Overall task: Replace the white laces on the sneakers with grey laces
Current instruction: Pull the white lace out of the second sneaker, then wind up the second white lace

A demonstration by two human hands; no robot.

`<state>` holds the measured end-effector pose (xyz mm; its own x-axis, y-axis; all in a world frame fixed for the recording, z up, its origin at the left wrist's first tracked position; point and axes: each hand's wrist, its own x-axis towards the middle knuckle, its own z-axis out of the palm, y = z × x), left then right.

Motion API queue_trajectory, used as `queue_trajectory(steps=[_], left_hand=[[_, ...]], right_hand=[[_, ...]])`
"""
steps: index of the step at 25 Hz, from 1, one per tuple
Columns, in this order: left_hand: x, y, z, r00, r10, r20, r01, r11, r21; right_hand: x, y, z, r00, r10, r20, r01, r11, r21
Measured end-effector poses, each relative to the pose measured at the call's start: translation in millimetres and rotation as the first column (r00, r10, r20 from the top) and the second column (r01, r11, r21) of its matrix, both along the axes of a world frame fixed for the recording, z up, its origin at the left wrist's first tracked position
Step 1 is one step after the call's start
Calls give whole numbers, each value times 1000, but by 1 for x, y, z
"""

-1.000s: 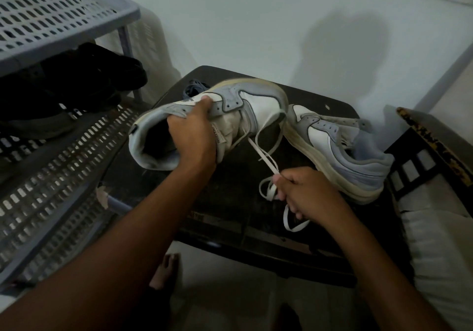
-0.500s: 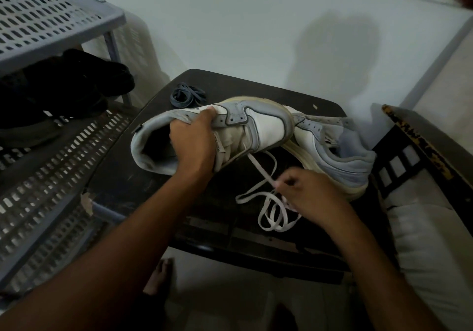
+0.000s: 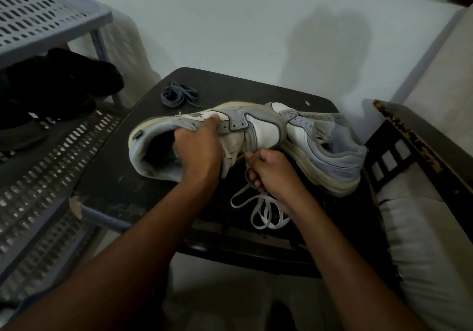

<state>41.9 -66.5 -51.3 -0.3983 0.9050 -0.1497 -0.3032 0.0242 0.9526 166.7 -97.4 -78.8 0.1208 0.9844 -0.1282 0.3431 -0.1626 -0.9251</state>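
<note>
Sneakers sit together on the dark stool (image 3: 107, 177), and everything here is easiest placed from that stool. One sneaker (image 3: 204, 136) is tipped on its side above the stool's middle, the left hand (image 3: 199, 151) curled round its collar and tongue, thumb over the upper edge. The right hand (image 3: 271, 174) is closed at the eyelets, fingers pinching the white lace (image 3: 258, 210), whose slack loops spill toward the stool's near edge. The second sneaker (image 3: 327, 151) rests on the stool's right side, touching the first. A bundle of grey laces (image 3: 178, 95) lies at the far left corner, well apart from both hands. I'd guess the lace is soft, flat and limp, so it wants gripping close to the eyelet; the shoe looks light but floppy, best steadied at the collar.
</note>
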Motion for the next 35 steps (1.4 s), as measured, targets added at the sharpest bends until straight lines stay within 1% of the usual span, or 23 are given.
queue_trajectory(steps=[3, 6, 10, 11, 13, 14, 15, 17, 18, 19, 20, 21, 22, 23, 24, 25, 26, 28, 29, 30, 32, 34, 35], left_hand=[[-2, 2, 7, 999, -1, 48, 2, 1000, -19], [-5, 4, 8, 993, -22, 116, 26, 999, -29], [-10, 19, 4, 979, -25, 203, 33, 999, -36], [-11, 27, 3, 971, -12, 239, 19, 999, -26], [-12, 38, 5, 943, -65, 328, 70, 998, -6], [-12, 41, 8, 903, -158, 399, 172, 985, -1], [-10, 42, 11, 832, -284, 476, 313, 950, 19], [-10, 33, 21, 688, -477, 547, 501, 857, 117], [-10, 30, 25, 683, -517, 516, 529, 837, 138], [-9, 27, 28, 719, -540, 437, 539, 831, 138], [-9, 21, 29, 803, -535, 261, 524, 844, 118], [-10, 15, 26, 877, -480, 6, 477, 874, 95], [-12, 6, 23, 900, -335, -279, 377, 919, 115], [-13, -4, 20, 864, -147, -482, 278, 937, 213], [-14, -17, 21, 818, 8, -575, 235, 908, 347], [-16, -30, 23, 780, 58, -622, 278, 859, 429], [-18, -41, 26, 748, 20, -664, 377, 810, 449], [-24, -63, 33, 630, -282, -724, 646, 708, 287], [-31, -76, 35, 556, -433, -709, 746, 636, 196], [-39, -88, 37, 492, -522, -697, 799, 589, 122], [-56, -114, 38, 415, -603, -681, 834, 551, 20], [-75, -148, 43, 383, -672, -634, 852, 522, -37], [-82, -162, 45, 373, -738, -563, 872, 485, -59]], right_hand=[[9, 1, 1, 991, 97, -89, -98, 995, -12], [18, 0, 6, 980, 177, -93, -178, 984, -7], [23, -7, 11, 889, 391, -237, -399, 917, 13], [23, -9, 12, 883, 415, -221, -420, 907, 23], [23, -13, 13, 935, 349, -69, -345, 937, 63], [25, -14, 13, 966, 255, -44, -250, 964, 91], [27, -16, 14, 982, 153, -110, -141, 984, 107], [33, -17, 19, 944, 24, -328, 18, 992, 124], [36, -17, 21, 926, -2, -378, 55, 990, 129], [38, -18, 25, 931, -9, -364, 60, 990, 130], [39, -19, 28, 956, 0, -292, 40, 991, 130], [38, -21, 31, 983, 24, -182, 0, 992, 127], [34, -25, 34, 996, 56, -65, -48, 992, 120], [28, -29, 37, 995, 96, 36, -100, 990, 103], [20, -34, 40, 984, 135, 119, -146, 985, 88], [10, -41, 46, 970, 162, 181, -179, 980, 82], [-1, -48, 52, 961, 177, 211, -200, 975, 95], [-17, -70, 66, 969, 174, 174, -202, 967, 158], [-23, -84, 72, 977, 159, 139, -184, 964, 191], [-29, -100, 78, 983, 139, 119, -163, 962, 220], [-39, -135, 82, 988, 112, 109, -135, 961, 241], [-53, -174, 89, 989, 132, 64, -143, 962, 230], [-58, -187, 91, 987, 156, 32, -159, 963, 219]])
